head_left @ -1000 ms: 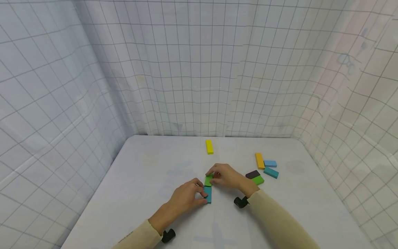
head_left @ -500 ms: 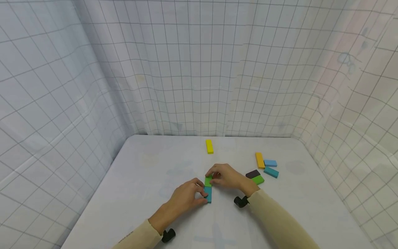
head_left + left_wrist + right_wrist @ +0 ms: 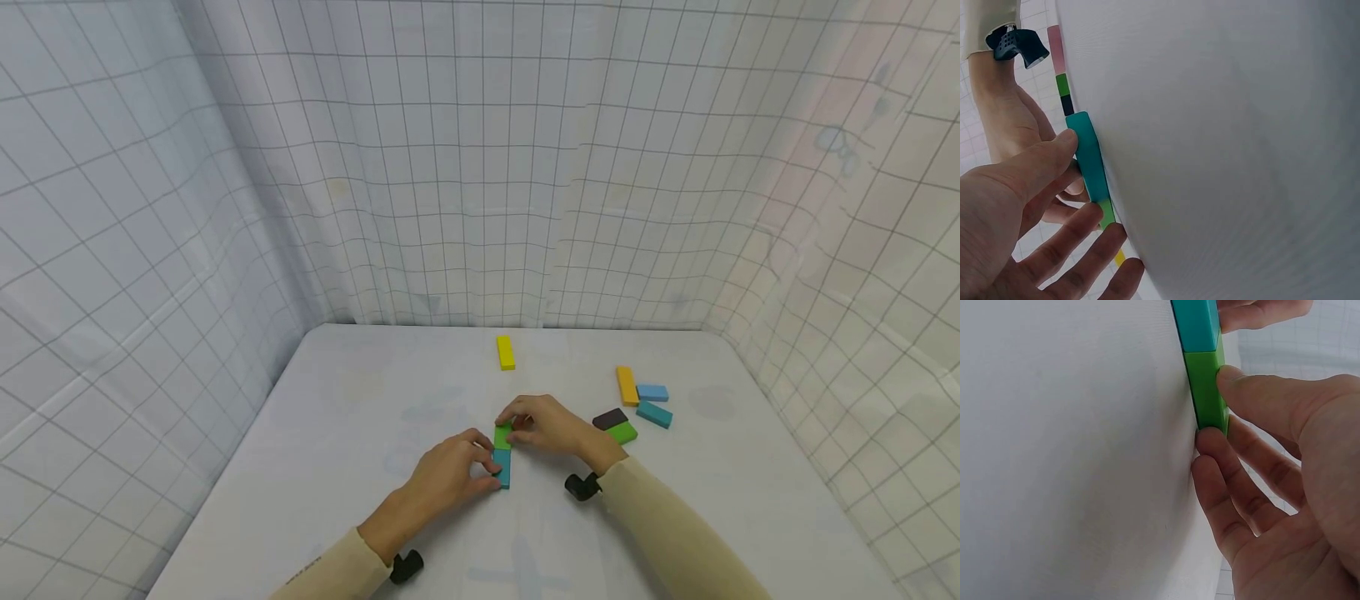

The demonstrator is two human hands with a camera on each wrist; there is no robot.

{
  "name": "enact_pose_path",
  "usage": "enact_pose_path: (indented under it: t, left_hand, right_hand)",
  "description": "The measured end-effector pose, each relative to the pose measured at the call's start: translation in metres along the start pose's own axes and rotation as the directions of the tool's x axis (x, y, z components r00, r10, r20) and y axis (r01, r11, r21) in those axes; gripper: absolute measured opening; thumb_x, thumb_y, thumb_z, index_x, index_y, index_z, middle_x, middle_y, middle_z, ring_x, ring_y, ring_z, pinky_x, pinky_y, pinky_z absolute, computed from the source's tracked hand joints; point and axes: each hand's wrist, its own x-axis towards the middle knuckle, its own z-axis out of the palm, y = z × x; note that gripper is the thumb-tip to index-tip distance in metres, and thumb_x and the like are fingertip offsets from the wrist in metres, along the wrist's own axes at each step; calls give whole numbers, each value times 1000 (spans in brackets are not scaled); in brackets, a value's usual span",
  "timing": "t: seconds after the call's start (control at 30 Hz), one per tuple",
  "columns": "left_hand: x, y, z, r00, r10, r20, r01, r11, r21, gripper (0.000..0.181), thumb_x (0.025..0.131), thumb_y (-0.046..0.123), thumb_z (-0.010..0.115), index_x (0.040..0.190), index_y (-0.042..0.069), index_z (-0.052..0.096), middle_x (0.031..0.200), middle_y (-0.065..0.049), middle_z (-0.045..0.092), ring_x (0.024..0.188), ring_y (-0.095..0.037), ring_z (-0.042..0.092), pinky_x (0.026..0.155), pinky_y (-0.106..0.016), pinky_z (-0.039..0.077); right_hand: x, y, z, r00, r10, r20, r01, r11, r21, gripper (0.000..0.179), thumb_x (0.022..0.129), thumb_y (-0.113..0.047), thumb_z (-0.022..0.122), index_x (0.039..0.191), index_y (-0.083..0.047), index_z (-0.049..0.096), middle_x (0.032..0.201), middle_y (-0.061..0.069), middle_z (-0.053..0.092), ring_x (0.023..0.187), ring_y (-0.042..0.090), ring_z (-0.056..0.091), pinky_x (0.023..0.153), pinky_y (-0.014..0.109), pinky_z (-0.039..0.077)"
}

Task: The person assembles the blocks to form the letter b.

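Note:
Two flat rectangular blocks lie end to end on the table in the head view, a teal block [image 3: 503, 471] nearer me and a green block [image 3: 502, 437] beyond it. My left hand [image 3: 452, 468] pinches the teal block from the left, its thumb at the near end. In the left wrist view the thumb presses on the teal block [image 3: 1089, 153] while fingertips reach its far end. My right hand [image 3: 547, 425] grips the green block from the right and far end. The right wrist view shows the green block [image 3: 1205, 387] touching the teal block [image 3: 1197, 325] end to end.
A yellow block [image 3: 506, 353] lies farther back. To the right are an orange block [image 3: 627, 387], a light blue block [image 3: 652, 392], a second teal block [image 3: 654, 414], a dark block [image 3: 610, 419] and another green block [image 3: 622, 432]. Gridded white curtains [image 3: 465, 167] surround the table.

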Motion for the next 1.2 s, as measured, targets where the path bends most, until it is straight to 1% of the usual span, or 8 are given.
enact_pose_path:
  t: [0.3,0.5,0.7,0.9,1.07,1.2]
  left_hand:
    - [0,-1,-1,1000,15,-5,-15,1000,8,13,93,25,102,100,17,95,137,-4,81,113,-27,83,92,-48,73]
    - [0,-1,-2,1000,21,-5,-21,1000,21,14,92,25,102,101,17,95,141,-5,82,119,-29,84,96,-50,73]
    - [1,0,-5,1000,15,-5,-15,1000,28,14,92,25,103,99,17,95,141,-4,82,120,-29,84,97,-51,72]
    - [1,0,-5,1000,15,6,-15,999,30,13,92,26,102,98,18,95,141,-3,82,121,-28,83,97,-50,72]
    - [1,0,-5,1000,10,22,-10,1000,29,13,92,27,102,98,19,95,140,-3,82,120,-27,83,97,-49,72]
    - [2,0,-4,1000,11,25,-12,1000,26,11,92,27,103,96,20,94,139,-2,82,118,-26,83,95,-48,72]
  right_hand:
    - [1,-1,-1,1000,16,12,-17,1000,9,27,110,-14,83,137,-13,83,136,2,82,119,17,78,109,32,66]
    - [0,-5,-3,999,28,20,-29,999,20,28,110,-12,83,138,-13,82,137,3,82,118,17,79,109,36,66]
    - [3,-4,-6,1000,12,18,-13,1000,8,30,110,-15,83,140,-12,81,137,3,83,115,14,78,108,35,66]
    - [7,-1,-12,1000,-3,-28,2,1000,-22,30,111,-17,82,140,-9,81,137,5,84,112,13,78,106,34,66]
    - [10,3,-17,997,-3,-73,-1,999,-46,33,112,-19,81,142,-7,80,140,9,82,112,17,79,106,38,67]
    - [13,9,-20,991,15,-129,-23,998,-59,33,112,-17,81,144,-6,79,141,11,80,114,20,80,107,43,68]
